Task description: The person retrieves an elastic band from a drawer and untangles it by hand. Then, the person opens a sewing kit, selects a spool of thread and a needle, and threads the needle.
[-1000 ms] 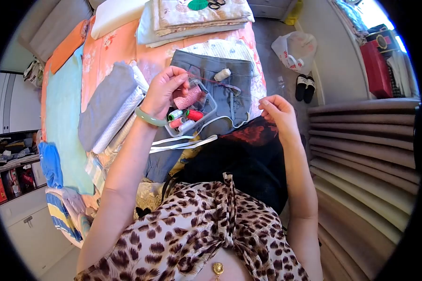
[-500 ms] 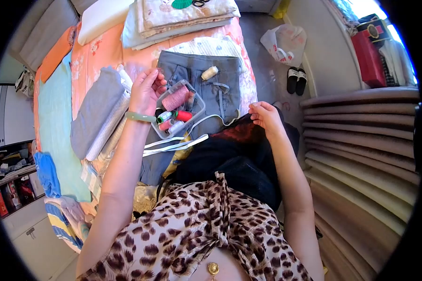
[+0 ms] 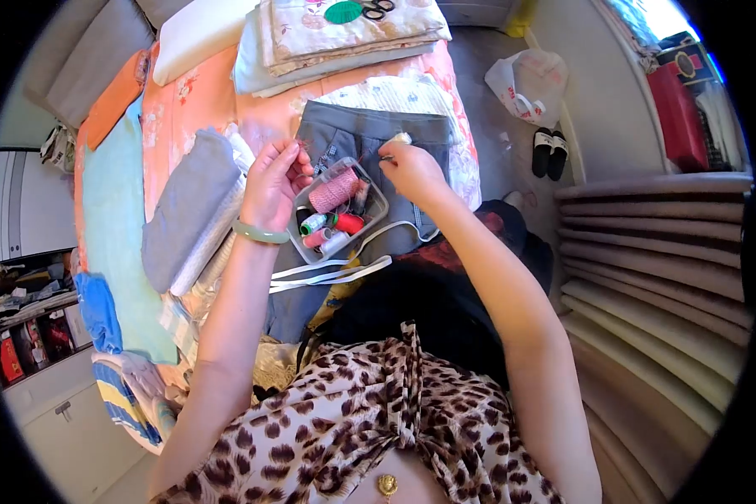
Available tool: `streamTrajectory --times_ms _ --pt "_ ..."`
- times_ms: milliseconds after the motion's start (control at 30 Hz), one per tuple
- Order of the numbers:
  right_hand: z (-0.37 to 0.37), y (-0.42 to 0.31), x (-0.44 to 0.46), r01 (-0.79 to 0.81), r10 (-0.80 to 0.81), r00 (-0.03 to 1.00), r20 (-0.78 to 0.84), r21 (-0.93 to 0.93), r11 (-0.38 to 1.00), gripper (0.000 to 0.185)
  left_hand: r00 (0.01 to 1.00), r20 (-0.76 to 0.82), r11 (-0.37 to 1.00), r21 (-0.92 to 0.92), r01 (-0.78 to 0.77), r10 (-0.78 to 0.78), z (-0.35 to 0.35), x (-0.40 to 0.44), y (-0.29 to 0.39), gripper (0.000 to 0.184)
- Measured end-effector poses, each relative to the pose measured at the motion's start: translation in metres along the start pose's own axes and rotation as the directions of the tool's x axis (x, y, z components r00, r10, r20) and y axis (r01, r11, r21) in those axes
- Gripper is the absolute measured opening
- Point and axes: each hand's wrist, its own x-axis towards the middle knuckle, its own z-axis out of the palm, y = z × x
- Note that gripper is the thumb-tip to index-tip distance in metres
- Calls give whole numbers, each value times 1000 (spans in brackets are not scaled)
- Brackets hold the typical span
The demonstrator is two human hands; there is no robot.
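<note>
My left hand [image 3: 275, 178], with a green bangle at the wrist, is raised at the left of a clear plastic box [image 3: 378, 202]. Its thumb and forefinger are pinched together; what they hold is too small to name. Beyond the box's right side is my right hand [image 3: 413, 170], fingers closed above the grey garment [image 3: 370, 122], their hold unclear. A pale spool [image 3: 402, 138] shows just behind its fingers. Inside the box lie a pink roll [image 3: 333, 191], a red spool [image 3: 348, 223] and several smaller spools. White elastic [image 3: 336, 275] trails below the box.
Folded grey cloth [image 3: 189, 210] lies left of my left hand. Scissors [image 3: 378, 9] and a green round item [image 3: 343, 12] rest on stacked bedding at the back. Slippers [image 3: 550, 154] and a plastic bag [image 3: 529, 86] are on the floor, with draped fabric [image 3: 655, 244] at right.
My right hand has moved left and forward, from the right edge of the grey garment to near the pale spool. My left hand stays beside the box, still pinched.
</note>
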Motion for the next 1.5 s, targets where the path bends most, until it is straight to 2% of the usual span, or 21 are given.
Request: streamTrajectory --times_ms 67,200,300,400,467,533,600,733,767,933,1000,1100,1133,1233,1367,1467,1500 --pt "9 -9 14 -7 2 999 -32 -167 986 23 1000 -4 1000 1 -4 4 -1 -1 1 7" --pt "25 -22 33 -58 92 993 72 -385 921 21 1000 -30 1000 -4 2 -2 -2 -4 4 8" --pt "12 -31 30 -37 73 992 105 -307 951 18 1000 -24 1000 -19 13 -14 -7 -4 4 9" --pt "-17 -30 15 54 -54 999 -2 19 998 15 999 -32 999 -19 27 -27 -11 -5 4 9" --pt "-46 -21 1 148 -127 988 -92 271 951 12 999 -31 999 -11 38 -38 -11 -7 2 9" --pt "-85 -16 -19 35 -12 999 -50 489 872 12 999 -10 999 5 54 -54 -11 -9 0 10" --pt "-124 -17 -41 -53 65 998 7 677 734 10 997 32 997 26 76 -77 -9 -11 -3 10" --pt "-174 -17 -79 -6 152 972 -178 630 777 7 992 93 996 55 75 -80 2 -13 -10 10" --pt "-182 -13 -86 29 154 965 -213 668 744 6 991 105 994 72 79 -87 5 -14 -12 10" --pt "-210 -1 -113 221 242 900 -362 858 464 4 982 144 973 214 90 -122 22 -22 -16 9" --pt "-222 7 -119 320 166 911 -377 901 293 7 979 179 962 268 48 -99 27 -24 -17 8" --pt "-235 19 -129 382 297 864 -407 913 141 9 983 168 937 349 12 -75 31 -27 -20 8" --pt "-240 26 -132 396 311 854 -417 909 129 9 986 154 927 375 5 -67 31 -27 -22 8" --pt "-257 49 -145 461 309 825 -473 880 114 7 996 83 945 326 8 -37 22 -19 -30 6" --pt "-282 68 -163 553 388 728 -565 819 156 8 1000 -15 990 143 7 -5 4 2 -39 8" --pt "-303 82 -178 605 380 704 -600 787 122 10 993 -93 997 -27 66 -68 1 15 -38 12" --pt "-310 86 -184 604 360 727 -584 794 69 11 993 -104 999 -7 49 -50 2 18 -38 12"
